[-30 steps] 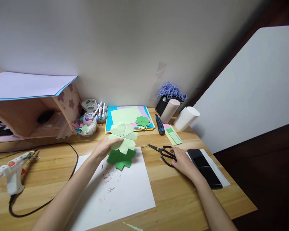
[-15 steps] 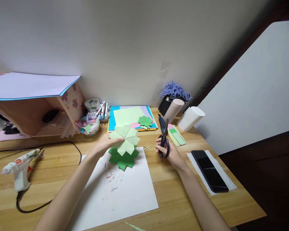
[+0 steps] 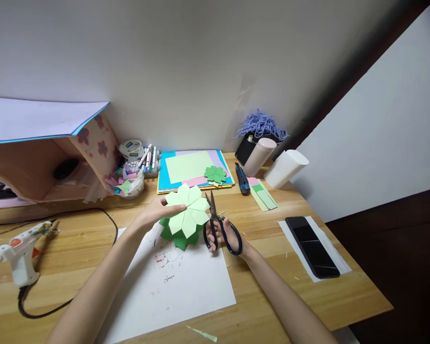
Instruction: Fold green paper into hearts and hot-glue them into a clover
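Note:
My left hand (image 3: 156,212) pinches the left edge of a folded light green paper flower (image 3: 187,210) and holds it up over a darker green folded flower (image 3: 177,237). My right hand (image 3: 224,233) is closed in the loops of black scissors (image 3: 218,227). Their blades point up, right beside the flower's right edge. Both flowers hover above a white sheet (image 3: 179,282) with small colour marks on the wooden desk (image 3: 272,267).
A glue gun (image 3: 16,253) with a black cord lies at the left. Coloured paper stack (image 3: 193,169) with a small green flower, markers, a bowl of scraps, a utility knife (image 3: 242,177), paper rolls and yarn stand at the back. A black phone (image 3: 311,246) lies at the right.
My right hand picked up the scissors from the desk and brought them left to the light green flower. My left hand kept holding the flower.

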Motion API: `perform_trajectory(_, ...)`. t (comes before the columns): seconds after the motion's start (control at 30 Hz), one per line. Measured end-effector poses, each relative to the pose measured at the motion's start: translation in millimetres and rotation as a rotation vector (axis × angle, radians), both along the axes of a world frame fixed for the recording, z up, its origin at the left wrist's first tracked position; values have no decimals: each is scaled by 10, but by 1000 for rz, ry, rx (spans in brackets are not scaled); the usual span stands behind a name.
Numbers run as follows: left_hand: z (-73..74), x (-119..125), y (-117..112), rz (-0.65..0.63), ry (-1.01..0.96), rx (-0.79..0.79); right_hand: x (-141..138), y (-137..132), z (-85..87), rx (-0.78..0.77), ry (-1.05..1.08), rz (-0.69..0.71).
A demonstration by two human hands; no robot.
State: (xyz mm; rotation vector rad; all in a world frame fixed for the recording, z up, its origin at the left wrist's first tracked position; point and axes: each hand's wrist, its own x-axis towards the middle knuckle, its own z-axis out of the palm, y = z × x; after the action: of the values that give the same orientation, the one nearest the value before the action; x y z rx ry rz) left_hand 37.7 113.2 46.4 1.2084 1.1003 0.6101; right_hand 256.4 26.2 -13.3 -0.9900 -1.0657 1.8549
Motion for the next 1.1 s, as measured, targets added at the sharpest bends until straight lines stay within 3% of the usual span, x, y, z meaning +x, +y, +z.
perform_trajectory(0.27,-19,44,6,-72,98,-4,8,-92,40,17,-101,27)
perform_trajectory(0.67,46,29,18,-27,156,-66,49,-89,34,-26,-96,58)
perform_trajectory(0.97,-14,45,20,-36,139,-55,2,-70,-4,-116,-78,9)
perform_trajectory(1.1,-31,16,40,-33,163,-35,24,-80,8,-84,-74,46)
